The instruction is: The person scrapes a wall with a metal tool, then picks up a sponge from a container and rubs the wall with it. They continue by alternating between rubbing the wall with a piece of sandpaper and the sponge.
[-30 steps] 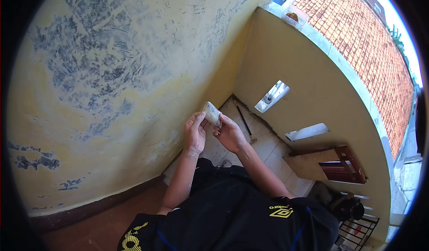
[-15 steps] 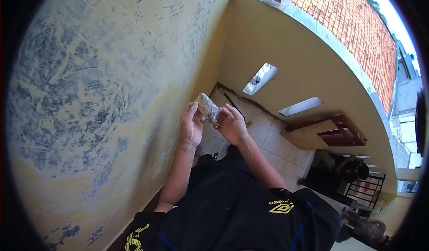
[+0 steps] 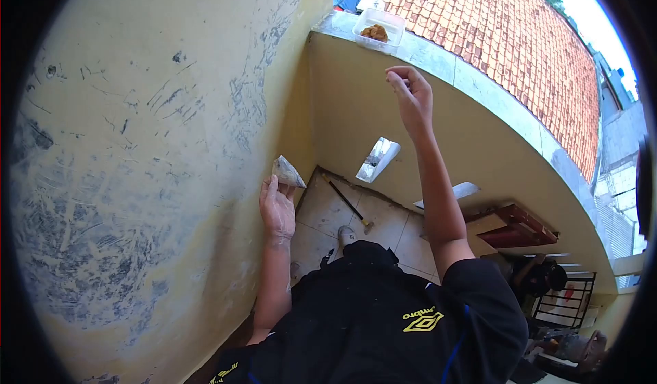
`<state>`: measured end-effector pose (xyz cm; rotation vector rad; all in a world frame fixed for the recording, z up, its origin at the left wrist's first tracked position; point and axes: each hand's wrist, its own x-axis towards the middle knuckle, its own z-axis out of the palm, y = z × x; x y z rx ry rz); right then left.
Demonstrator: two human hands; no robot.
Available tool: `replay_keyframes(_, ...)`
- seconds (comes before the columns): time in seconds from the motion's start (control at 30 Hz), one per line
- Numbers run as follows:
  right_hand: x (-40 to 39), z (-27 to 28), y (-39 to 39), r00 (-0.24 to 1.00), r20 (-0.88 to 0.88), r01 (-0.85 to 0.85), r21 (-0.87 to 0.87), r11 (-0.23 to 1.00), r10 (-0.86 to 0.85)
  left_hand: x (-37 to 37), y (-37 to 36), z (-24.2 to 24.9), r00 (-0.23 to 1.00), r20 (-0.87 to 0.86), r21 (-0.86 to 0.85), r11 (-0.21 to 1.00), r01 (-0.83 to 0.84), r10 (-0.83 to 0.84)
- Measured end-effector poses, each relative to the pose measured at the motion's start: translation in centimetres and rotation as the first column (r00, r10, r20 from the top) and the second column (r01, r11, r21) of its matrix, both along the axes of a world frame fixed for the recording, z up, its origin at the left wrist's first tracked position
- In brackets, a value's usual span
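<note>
We are gripping a greyish pad (image 3: 288, 172) in our left hand (image 3: 278, 209) and holding our right hand (image 3: 413, 100), fingers curled, contents unclear, near the far clear container (image 3: 395, 30).

"What's on the wall (image 3: 137, 179)?"
"Pale yellow, mottled with whitish smears and grey-black scuffs."
"The piece (image 3: 288, 173) in the fingers (image 3: 272, 184)?"
"Greyish white, with darker smudges."
"Shirt (image 3: 342, 295)?"
"Black, with a yellow logo (image 3: 424, 321) and blue piping (image 3: 456, 351)."
"Roof (image 3: 506, 56)?"
"Rows of orange-red tiles, some paler."
"And the lump (image 3: 374, 33)?"
"Brown, in a clear tub (image 3: 395, 27)."
</note>
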<state>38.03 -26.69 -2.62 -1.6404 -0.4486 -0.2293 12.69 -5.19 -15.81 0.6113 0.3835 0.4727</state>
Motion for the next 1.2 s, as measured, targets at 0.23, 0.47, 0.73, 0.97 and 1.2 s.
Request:
replay_keyframes(0.23,18.1,8.0,3.4,0.955,0.206,0.044,-0.811,0.583,0.213,5.1,-4.4,0.7,0.996,0.080,-0.025,0.999,-0.033,0.035)
replay_keyframes(0.47,23.5,7.7,6.8,0.913,-0.218,-0.293,-0.939,0.182,0.343,5.1,-6.3,-2.7,0.996,0.047,-0.123,0.990,-0.068,0.074)
replay_keyframes(0.73,24.3,6.3,6.9,0.884,-0.252,-0.367,-0.896,0.251,0.394,4.8,-6.0,-2.6,0.993,0.009,-0.175,0.978,-0.112,0.116)
replay_keyframes(0.97,23.4,6.3,5.6,0.952,0.087,-0.148,-0.709,0.689,0.294,5.7,-6.5,-1.7,0.994,0.029,-0.147,0.984,-0.096,0.102)
replay_keyframes(1.2,23.7,5.9,5.5,0.944,0.161,-0.106,-0.681,0.725,0.290,5.0,-7.3,-3.1,0.996,-0.011,-0.157,0.983,-0.094,0.094)
